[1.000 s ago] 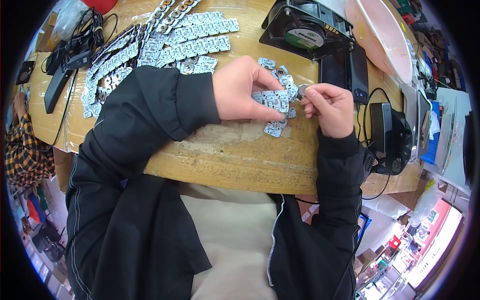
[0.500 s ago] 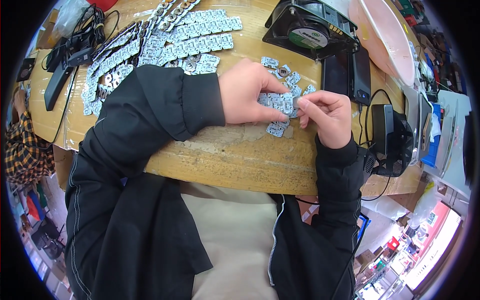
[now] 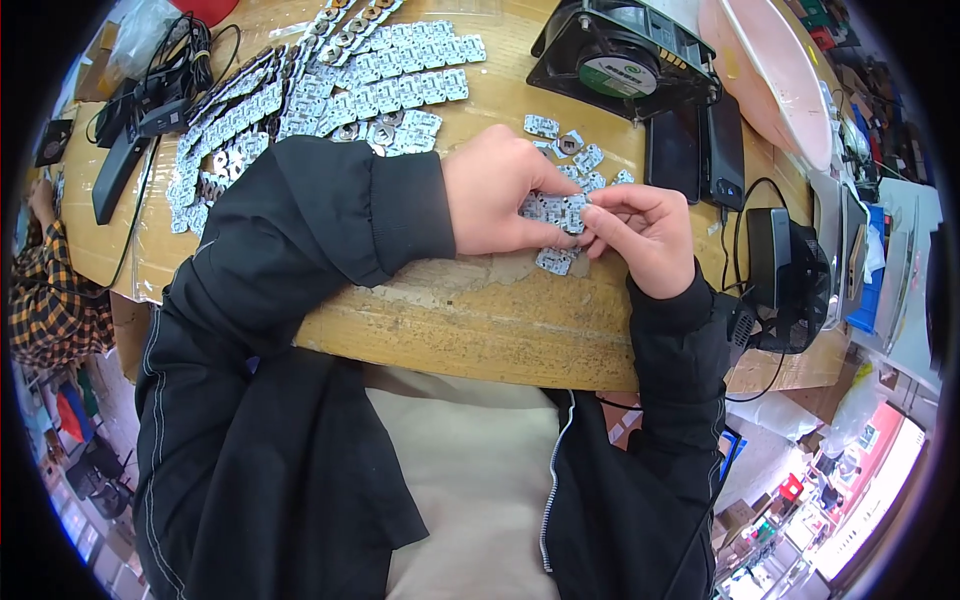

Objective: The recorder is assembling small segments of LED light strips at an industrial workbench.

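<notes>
A short strip of small white circuit boards [image 3: 548, 209] lies between the thumb and fingers of my left hand [image 3: 497, 195], held just above the table. My right hand [image 3: 645, 235] is closed in a pinch at the strip's right end, thumb on top and fingertips beneath. Whatever sits between those fingertips, other than the board's edge, is hidden. Beyond my hands are several loose little boards [image 3: 588, 157], one of them with a round metal part [image 3: 569, 143] on it. Another loose board piece [image 3: 556, 260] rests on the near side, under my left thumb.
Many strips of circuit boards [image 3: 405, 93] are heaped at the far left. A black fan [image 3: 620, 65], dark phones [image 3: 723, 150] and a pink basin [image 3: 765, 75] stand at the far right. Black cables [image 3: 195, 55] lie far left; another person's checked sleeve [image 3: 60, 300] shows at the left edge.
My right hand has moved slightly left against the strip's end. The small grey piece seen at its fingertips before is now hidden. My left hand keeps its hold.
</notes>
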Demonstrator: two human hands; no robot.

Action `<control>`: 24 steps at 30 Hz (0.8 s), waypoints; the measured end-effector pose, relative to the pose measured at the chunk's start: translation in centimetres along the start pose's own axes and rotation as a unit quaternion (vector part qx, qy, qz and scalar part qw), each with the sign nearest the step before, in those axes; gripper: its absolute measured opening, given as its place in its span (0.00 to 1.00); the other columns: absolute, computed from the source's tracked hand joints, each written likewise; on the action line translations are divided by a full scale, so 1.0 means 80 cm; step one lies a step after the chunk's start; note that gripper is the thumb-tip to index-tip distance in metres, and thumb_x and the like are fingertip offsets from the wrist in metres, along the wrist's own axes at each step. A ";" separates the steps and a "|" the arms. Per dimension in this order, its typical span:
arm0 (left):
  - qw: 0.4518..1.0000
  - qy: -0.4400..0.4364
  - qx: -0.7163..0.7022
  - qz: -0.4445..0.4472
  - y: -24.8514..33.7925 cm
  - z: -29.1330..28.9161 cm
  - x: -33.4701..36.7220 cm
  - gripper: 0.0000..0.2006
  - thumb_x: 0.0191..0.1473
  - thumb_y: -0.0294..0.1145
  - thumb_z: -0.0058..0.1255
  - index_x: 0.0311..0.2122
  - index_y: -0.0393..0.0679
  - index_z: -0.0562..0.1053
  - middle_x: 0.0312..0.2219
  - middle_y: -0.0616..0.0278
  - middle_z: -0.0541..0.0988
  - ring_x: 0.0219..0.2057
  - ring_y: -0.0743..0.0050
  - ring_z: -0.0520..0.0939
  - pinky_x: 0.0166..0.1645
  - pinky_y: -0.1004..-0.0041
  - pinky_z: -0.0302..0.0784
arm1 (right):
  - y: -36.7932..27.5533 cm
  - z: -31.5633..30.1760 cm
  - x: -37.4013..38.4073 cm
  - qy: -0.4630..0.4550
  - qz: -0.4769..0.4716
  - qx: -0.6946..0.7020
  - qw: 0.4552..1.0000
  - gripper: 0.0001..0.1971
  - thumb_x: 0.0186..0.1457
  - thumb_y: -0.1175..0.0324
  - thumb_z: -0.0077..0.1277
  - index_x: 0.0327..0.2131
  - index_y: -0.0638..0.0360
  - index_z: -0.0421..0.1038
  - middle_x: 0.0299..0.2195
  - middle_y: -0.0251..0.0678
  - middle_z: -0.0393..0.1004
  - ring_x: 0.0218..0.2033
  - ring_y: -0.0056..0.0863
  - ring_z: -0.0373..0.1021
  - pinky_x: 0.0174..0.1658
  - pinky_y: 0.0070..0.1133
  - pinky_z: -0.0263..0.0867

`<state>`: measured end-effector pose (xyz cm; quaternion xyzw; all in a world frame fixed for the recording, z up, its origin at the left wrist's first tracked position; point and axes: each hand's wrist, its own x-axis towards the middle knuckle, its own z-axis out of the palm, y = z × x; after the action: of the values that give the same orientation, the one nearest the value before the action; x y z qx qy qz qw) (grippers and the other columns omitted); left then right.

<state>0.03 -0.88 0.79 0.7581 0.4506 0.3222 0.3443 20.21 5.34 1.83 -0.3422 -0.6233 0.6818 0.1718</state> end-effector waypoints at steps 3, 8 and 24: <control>1.000 0.019 -0.008 0.011 0.001 0.000 0.000 0.16 0.40 0.35 0.61 0.36 0.39 0.76 0.22 0.48 0.76 0.22 0.54 0.78 0.27 0.70 0.72 | 0.003 0.002 0.000 -0.002 -0.005 -0.005 1.000 0.05 0.50 0.79 0.51 0.32 0.71 0.72 0.22 0.37 0.74 0.21 0.17 0.70 0.24 0.13 0.67; 0.951 -0.041 -0.249 -0.178 0.002 -0.007 0.003 0.11 0.50 0.30 0.55 0.35 0.33 0.75 0.24 0.59 0.79 0.22 0.77 0.79 0.27 0.80 0.74 | 0.012 -0.008 0.000 0.034 -0.049 0.045 0.997 0.06 0.50 0.79 0.51 0.33 0.71 0.72 0.23 0.38 0.74 0.22 0.19 0.71 0.24 0.14 0.67; 0.912 -0.058 -0.369 -0.173 0.005 -0.014 0.005 0.09 0.53 0.27 0.51 0.37 0.33 0.74 0.24 0.62 0.78 0.21 0.82 0.77 0.26 0.84 0.72 | 0.012 -0.009 0.002 0.008 -0.002 0.165 0.986 0.07 0.53 0.78 0.48 0.36 0.72 0.70 0.24 0.38 0.73 0.21 0.19 0.69 0.25 0.14 0.66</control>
<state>-0.48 -0.40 1.84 0.5049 0.4031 0.3564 0.6750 20.76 5.85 0.89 -0.3130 -0.5015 0.7723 0.2325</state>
